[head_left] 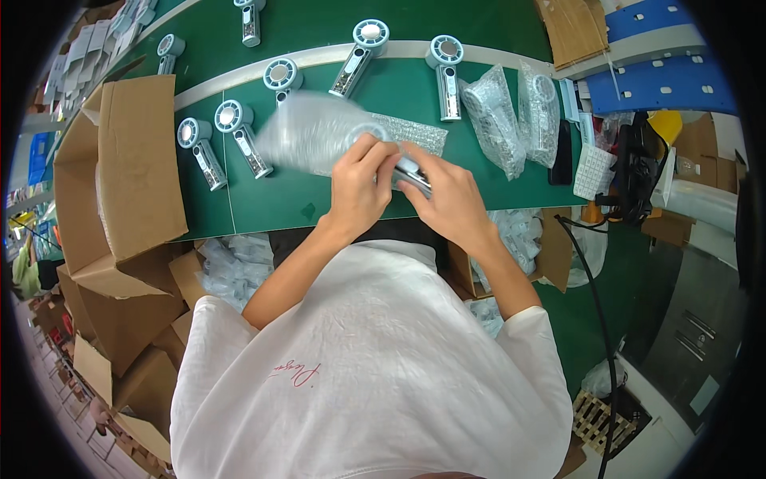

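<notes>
Green table, upper frame | your left hand pinches bag, centre | your right hand grips fan, likely to steady it

Seven loose fans, two wrapped fans and one held fan show.

Markings noted: red cursive lettering on the white shirt, at chest level toward the wearer's left; running on a slant, a single short line in thin strokes. White pad at the table's right end: fine marks in rows, too small to read. Pale label on the dark cabinet at right: any print on it illegible. Held fan: any marking on the handle too small to tell.
</notes>
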`<control>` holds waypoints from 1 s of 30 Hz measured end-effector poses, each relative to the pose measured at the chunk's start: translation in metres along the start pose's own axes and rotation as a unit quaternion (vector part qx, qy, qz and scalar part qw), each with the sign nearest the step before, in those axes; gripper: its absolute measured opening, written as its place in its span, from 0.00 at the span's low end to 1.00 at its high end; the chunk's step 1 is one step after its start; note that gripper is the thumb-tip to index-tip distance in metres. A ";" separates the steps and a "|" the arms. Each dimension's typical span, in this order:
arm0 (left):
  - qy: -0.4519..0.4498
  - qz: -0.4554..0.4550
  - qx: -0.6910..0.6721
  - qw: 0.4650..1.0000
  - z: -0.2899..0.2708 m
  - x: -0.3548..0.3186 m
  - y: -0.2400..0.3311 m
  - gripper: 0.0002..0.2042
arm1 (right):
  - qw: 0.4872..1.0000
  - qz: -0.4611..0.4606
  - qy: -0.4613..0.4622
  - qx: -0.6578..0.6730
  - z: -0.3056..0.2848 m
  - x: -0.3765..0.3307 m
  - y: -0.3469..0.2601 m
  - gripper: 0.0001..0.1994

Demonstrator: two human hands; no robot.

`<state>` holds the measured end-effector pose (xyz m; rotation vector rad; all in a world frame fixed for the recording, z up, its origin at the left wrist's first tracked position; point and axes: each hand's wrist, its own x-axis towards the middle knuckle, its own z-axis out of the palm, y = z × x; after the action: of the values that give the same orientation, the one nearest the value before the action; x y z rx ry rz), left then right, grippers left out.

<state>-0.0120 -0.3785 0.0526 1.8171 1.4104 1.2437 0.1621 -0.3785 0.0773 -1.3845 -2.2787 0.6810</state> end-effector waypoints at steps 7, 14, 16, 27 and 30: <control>0.007 0.071 -0.058 0.996 -0.004 0.018 0.033 0.06 | 0.679 0.307 0.026 0.666 -0.027 -0.013 0.006 0.29; -0.103 0.077 -0.267 0.955 0.004 0.134 0.099 0.01 | 0.411 -0.168 -0.021 0.896 -0.043 -0.043 0.026 0.34; -0.167 0.113 -0.305 0.931 -0.004 0.143 0.117 0.01 | 0.422 -0.138 -0.018 0.896 -0.047 -0.049 0.037 0.34; -0.121 0.253 -0.097 0.955 -0.012 0.150 0.061 0.11 | 0.813 0.119 0.155 0.548 -0.077 -0.006 0.047 0.32; 0.120 0.162 0.206 0.957 -0.046 0.233 -0.083 0.19 | 0.965 0.109 0.162 0.177 -0.089 -0.002 0.086 0.30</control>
<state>-0.0823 -0.1391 0.0845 2.3185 1.6474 1.4530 0.2733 -0.3284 0.0989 -1.4549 -1.6749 0.8156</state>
